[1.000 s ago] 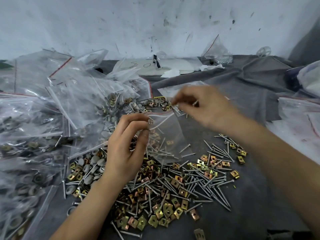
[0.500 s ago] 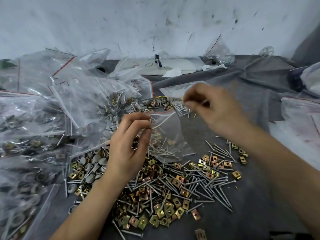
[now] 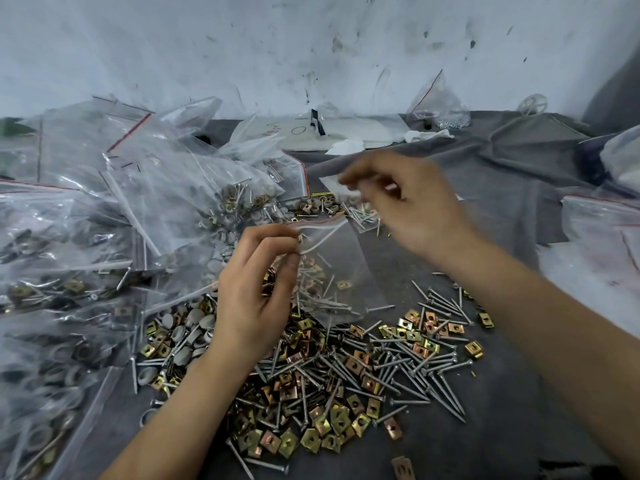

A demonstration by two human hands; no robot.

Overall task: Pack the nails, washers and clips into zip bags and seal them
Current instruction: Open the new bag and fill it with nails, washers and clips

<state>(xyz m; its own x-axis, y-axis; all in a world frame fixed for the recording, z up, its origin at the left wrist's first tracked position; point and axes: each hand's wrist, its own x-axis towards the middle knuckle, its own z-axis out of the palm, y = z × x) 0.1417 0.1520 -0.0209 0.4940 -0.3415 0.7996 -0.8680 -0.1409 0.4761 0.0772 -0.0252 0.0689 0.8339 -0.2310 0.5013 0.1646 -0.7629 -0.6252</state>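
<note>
So the left hand point(image 3: 256, 292) was pinching the open rim of one small zip bag point(image 3: 334, 271) between thumb and fingertips, the bag hanging over the pile with a handful of nails and at least one clip already inside. The right hand point(image 3: 412, 206) hovered just above and behind the bag's mouth, fingers curled in, but it was too blurred to tell if it gripped anything. Underneath lay the loose nails point(image 3: 415, 368) and brass clips point(image 3: 311, 427), way too many to count, with grey washers point(image 3: 187, 327) just left of the wrist. A heap of filled bags point(image 3: 104, 202) crowded the left side, more bags point(image 3: 602, 233) sat on the right, and one bag point(image 3: 440, 102) stood by the wall, all on a grey cloth point(image 3: 502, 174).
</note>
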